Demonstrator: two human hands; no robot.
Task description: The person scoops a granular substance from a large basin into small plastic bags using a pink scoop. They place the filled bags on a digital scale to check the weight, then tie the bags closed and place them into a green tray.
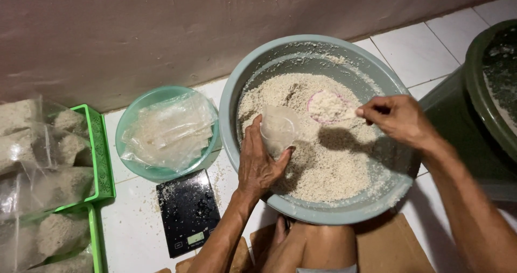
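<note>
Nearest, a bent knee [323,246] and brown cardboard [396,246] on the white tiled floor [431,52]. Beside them, a black kitchen scale [187,211], dusted with grains, nothing on its platform.

Item: left hand [258,165], grip closed around the mouth of a small clear plastic bag [278,130], held open over the big grey-green basin [301,211]; the bag looks nearly empty as yet.

Item: right hand [401,119], fingers pinched on the handle of a pink-rimmed scoop [327,107], heaped with pale coarse grain [323,165], just beside the bag's mouth.

Item: the basin, by my reckoning well over half full, so much remains unbagged.

Further left, a teal bowl [134,165] holding a stack of empty clear bags [169,130]. Far left, green plastic baskets [99,160] piled with filled bags [54,187], several already done. Right edge, a dark green bin [458,111]. Behind all, a plain brownish wall [161,25].
</note>
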